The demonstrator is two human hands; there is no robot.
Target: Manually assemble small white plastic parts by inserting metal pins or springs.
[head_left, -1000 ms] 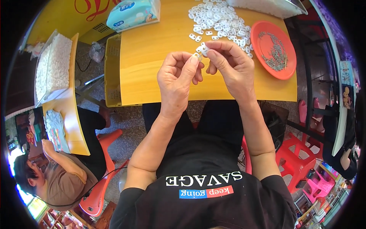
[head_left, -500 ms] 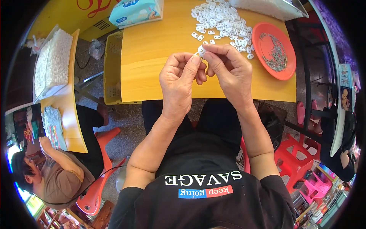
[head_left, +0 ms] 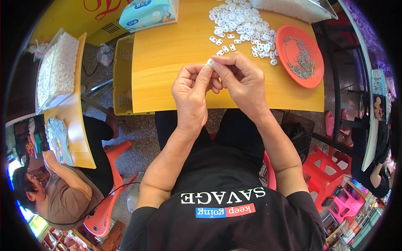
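Over the near part of the yellow table, my left hand (head_left: 191, 90) and my right hand (head_left: 243, 81) meet at their fingertips. Both pinch one small white plastic piece (head_left: 210, 62) with a hole in it; the fingers cover most of it. Just beyond lies a loose pile of similar white two-holed plastic pieces (head_left: 240, 21), a few of them strayed toward my hands. To the right of the pile, an orange-red plate (head_left: 288, 62) holds many thin grey metal pins (head_left: 303, 58).
A blue-and-white tissue pack (head_left: 148, 14) stands at the table's (head_left: 155, 75) far left. At the far right is a clear bin of white pieces (head_left: 291, 9). Another person (head_left: 69, 192) sits at a side table on the left. Red stools (head_left: 324, 171) stand at right.
Both hands have shifted slightly left together with the white piece. The piece is turned, and its hole now shows. The pile and plate look unchanged.
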